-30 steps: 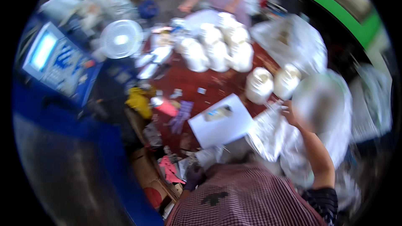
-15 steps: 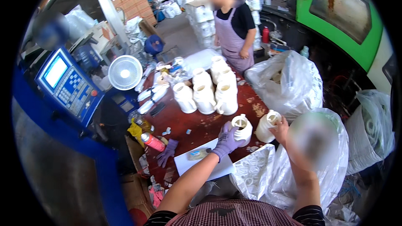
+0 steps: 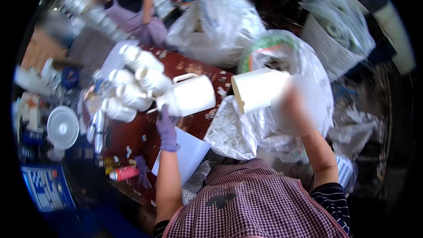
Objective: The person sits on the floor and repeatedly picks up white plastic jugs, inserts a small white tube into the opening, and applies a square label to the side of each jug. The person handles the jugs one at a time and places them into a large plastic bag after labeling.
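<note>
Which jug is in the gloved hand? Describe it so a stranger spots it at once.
Start at the red table with its cluster of white jugs at the far left. Just right of that cluster, above the white sheet, the purple-gloved left hand holds one white jug. It alone lies tipped sideways off the table, handle up, apart from the cluster.

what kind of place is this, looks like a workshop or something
Probably a small packing or sorting workshop. A dark red worktable holds a cluster of white plastic jugs, large clear plastic sacks stand around it, and the person's gloved left hand and right hand each hold a white plastic jug.
</note>
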`<action>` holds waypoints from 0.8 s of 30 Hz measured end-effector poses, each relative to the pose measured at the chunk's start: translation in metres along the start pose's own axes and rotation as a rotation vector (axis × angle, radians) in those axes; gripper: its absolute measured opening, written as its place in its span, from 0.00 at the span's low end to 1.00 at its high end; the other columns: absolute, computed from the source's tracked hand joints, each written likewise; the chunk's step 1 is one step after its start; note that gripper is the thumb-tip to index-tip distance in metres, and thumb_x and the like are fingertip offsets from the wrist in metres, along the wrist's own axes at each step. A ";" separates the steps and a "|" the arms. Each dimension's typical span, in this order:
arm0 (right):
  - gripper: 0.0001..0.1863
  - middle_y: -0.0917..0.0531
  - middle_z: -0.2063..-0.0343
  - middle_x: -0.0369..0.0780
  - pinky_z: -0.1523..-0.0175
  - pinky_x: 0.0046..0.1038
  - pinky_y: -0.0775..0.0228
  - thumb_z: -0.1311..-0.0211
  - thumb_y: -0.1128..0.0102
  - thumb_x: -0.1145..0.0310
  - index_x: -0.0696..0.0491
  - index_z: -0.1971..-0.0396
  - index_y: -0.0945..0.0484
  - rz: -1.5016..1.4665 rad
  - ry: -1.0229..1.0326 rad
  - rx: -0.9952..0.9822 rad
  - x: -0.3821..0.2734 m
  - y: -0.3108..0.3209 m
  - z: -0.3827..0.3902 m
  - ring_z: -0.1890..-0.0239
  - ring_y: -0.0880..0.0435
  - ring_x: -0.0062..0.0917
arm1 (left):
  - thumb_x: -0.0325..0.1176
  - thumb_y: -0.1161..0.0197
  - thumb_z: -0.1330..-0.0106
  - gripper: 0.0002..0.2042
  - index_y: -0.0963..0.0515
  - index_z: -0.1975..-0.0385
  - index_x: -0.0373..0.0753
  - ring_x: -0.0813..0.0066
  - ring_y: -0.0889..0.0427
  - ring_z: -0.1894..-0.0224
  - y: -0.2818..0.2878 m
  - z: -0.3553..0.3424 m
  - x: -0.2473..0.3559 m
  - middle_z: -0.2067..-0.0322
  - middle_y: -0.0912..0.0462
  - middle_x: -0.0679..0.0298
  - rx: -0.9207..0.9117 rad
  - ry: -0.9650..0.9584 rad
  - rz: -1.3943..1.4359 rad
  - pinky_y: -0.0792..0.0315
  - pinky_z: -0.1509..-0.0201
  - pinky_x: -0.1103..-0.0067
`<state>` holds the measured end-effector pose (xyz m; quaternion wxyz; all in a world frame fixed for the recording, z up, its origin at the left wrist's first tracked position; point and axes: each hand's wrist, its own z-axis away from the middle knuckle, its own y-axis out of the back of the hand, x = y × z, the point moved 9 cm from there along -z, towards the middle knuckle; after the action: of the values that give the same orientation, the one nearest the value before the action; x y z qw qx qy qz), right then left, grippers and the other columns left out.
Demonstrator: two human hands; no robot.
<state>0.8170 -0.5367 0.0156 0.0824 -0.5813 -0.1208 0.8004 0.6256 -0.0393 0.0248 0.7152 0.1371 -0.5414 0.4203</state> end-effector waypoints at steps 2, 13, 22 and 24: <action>0.28 0.19 0.56 0.42 0.46 0.35 0.25 0.27 0.56 0.46 0.56 0.45 0.28 0.094 0.145 -0.007 -0.056 -0.003 0.067 0.54 0.18 0.29 | 0.57 0.43 0.34 0.33 0.37 0.34 0.46 0.58 0.28 0.40 -0.023 0.029 -0.007 0.39 0.30 0.56 -0.095 0.155 0.151 0.25 0.42 0.62; 0.29 0.19 0.51 0.38 0.49 0.35 0.24 0.29 0.54 0.41 0.49 0.41 0.30 -0.511 -0.051 0.410 0.025 0.130 0.213 0.51 0.18 0.28 | 0.63 0.43 0.38 0.35 0.35 0.36 0.48 0.60 0.28 0.40 -0.121 0.125 -0.102 0.39 0.32 0.60 -0.504 0.696 0.238 0.25 0.42 0.64; 0.28 0.19 0.61 0.42 0.52 0.35 0.23 0.34 0.45 0.43 0.55 0.53 0.22 -0.207 -0.051 0.897 0.044 0.237 0.331 0.58 0.18 0.30 | 0.59 0.39 0.38 0.33 0.34 0.36 0.50 0.60 0.29 0.40 -0.160 0.151 -0.123 0.39 0.32 0.58 -0.539 0.742 -0.022 0.23 0.44 0.63; 0.25 0.18 0.68 0.38 0.59 0.32 0.23 0.34 0.42 0.45 0.55 0.59 0.20 -0.148 -0.036 1.016 0.049 0.269 0.358 0.65 0.19 0.26 | 0.58 0.40 0.37 0.32 0.33 0.37 0.50 0.60 0.29 0.40 -0.179 0.160 -0.131 0.39 0.32 0.57 -0.578 0.771 -0.047 0.23 0.44 0.62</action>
<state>0.4639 -0.8161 -0.0015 0.4090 -0.4437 0.2412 0.7600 0.6465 -0.3116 0.0147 0.8818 -0.2210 -0.3281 0.2566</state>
